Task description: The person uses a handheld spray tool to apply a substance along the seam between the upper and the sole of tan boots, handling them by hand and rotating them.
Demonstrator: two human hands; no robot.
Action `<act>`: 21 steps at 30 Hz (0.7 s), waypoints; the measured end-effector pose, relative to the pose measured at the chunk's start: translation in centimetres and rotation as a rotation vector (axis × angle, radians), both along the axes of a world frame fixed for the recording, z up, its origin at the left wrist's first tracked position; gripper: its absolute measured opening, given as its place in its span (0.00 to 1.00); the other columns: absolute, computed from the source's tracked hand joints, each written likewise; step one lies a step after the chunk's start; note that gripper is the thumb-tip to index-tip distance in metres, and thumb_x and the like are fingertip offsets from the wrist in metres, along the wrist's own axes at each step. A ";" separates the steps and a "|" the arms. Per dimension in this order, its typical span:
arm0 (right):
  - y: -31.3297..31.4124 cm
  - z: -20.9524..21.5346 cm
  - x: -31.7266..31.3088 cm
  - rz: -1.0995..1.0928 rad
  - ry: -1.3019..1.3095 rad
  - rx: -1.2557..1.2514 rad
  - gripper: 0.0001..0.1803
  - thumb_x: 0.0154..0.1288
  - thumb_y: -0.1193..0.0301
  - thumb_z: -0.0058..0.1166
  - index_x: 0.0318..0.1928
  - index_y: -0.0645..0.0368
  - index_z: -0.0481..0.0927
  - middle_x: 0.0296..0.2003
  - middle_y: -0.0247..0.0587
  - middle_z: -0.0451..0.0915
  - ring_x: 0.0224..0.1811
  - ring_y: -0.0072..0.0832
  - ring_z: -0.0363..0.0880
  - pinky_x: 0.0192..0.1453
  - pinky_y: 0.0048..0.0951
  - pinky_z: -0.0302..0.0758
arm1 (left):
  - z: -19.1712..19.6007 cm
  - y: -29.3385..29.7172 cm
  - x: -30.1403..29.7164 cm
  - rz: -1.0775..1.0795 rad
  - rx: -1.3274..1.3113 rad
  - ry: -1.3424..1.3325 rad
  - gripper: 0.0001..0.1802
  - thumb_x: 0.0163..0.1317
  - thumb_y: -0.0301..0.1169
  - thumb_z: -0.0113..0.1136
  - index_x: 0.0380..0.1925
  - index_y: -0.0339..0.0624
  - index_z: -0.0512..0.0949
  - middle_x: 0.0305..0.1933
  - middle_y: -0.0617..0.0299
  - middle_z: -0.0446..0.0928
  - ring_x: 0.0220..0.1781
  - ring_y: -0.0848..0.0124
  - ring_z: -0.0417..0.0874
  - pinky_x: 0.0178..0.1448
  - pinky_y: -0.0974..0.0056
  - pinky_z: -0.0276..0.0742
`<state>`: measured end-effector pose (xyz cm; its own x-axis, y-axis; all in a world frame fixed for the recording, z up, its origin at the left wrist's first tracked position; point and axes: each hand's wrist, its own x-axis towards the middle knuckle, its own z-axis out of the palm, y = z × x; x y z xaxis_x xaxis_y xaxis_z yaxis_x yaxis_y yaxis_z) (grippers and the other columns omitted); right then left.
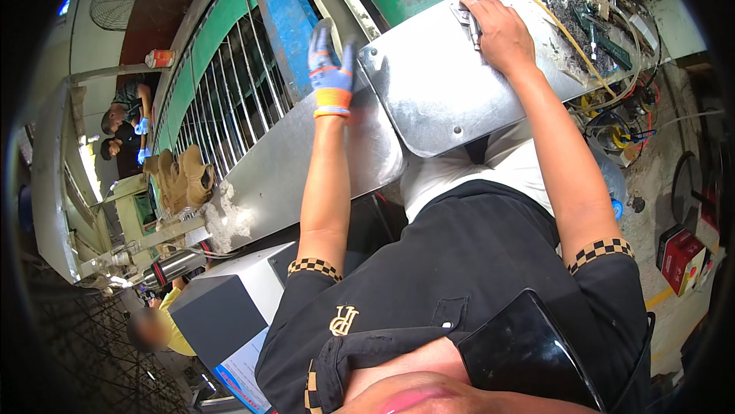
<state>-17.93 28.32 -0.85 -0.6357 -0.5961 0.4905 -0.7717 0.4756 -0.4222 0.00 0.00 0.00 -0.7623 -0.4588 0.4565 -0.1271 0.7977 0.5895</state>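
Observation:
My left hand [331, 77], in a grey-blue glove with an orange cuff, is stretched flat with fingers together and the thumb apart. It holds nothing and hovers over or rests near the edge of a blue metal beam [285, 12]; contact is unclear. Bare, my right hand [501, 35] is closed round a small silver metal tool [474, 29] with a brass fitting at its far end. A yellow hose [545, 12] curves from that fitting toward the right. The tool is over a shiny metal tabletop [429, 85], and my fingers partly hide it.
A rack of metal bars [245, 69] with a green belt lies left. Brown work boots [182, 176] stand on its metal edge. Grey debris and hand tools [605, 42] litter the tabletop's right end, with cables below. Other people [126, 127] are at far left.

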 end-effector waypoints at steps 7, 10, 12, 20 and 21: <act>0.4 -0.1 0.0 0.010 -0.102 0.018 0.35 0.52 0.83 0.48 0.63 0.47 0.72 0.47 0.41 0.79 0.53 0.37 0.76 0.56 0.37 0.72 | -0.1 5.2 -1.2 -0.037 -0.125 -0.313 0.27 0.62 0.44 0.62 0.57 0.39 0.77 0.56 0.46 0.79 0.58 0.49 0.78 0.66 0.56 0.71; 0.1 0.2 0.0 0.018 -0.072 -0.005 0.34 0.52 0.83 0.48 0.63 0.48 0.72 0.46 0.40 0.79 0.53 0.37 0.76 0.56 0.37 0.72 | 0.4 5.2 -1.0 -0.045 -0.160 -0.301 0.26 0.63 0.43 0.61 0.57 0.39 0.77 0.56 0.46 0.79 0.58 0.51 0.79 0.66 0.57 0.72; 0.1 0.3 0.1 0.013 -0.094 0.010 0.32 0.54 0.82 0.47 0.62 0.48 0.72 0.45 0.40 0.79 0.53 0.36 0.76 0.56 0.36 0.72 | 0.4 5.3 -0.9 -0.034 -0.106 -0.306 0.27 0.63 0.43 0.61 0.57 0.39 0.76 0.57 0.46 0.79 0.59 0.51 0.79 0.66 0.57 0.71; 0.2 0.5 0.5 0.014 -0.023 -0.021 0.32 0.54 0.82 0.48 0.63 0.48 0.72 0.46 0.40 0.79 0.53 0.36 0.76 0.56 0.36 0.72 | 0.3 5.3 -0.8 -0.015 -0.123 -0.296 0.26 0.62 0.42 0.62 0.56 0.40 0.77 0.55 0.46 0.79 0.57 0.51 0.80 0.64 0.57 0.73; 0.3 0.6 0.5 0.024 0.000 -0.044 0.33 0.54 0.81 0.49 0.63 0.48 0.72 0.46 0.40 0.79 0.53 0.36 0.76 0.56 0.36 0.72 | 0.3 5.5 -0.8 -0.013 -0.112 -0.286 0.26 0.62 0.42 0.62 0.56 0.40 0.77 0.55 0.46 0.79 0.57 0.51 0.80 0.64 0.57 0.73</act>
<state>-17.43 28.60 -0.28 -0.6211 -0.5894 0.5165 -0.7830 0.4380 -0.4418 -0.75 5.46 0.34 -0.8725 -0.4076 0.2695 -0.2650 0.8582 0.4397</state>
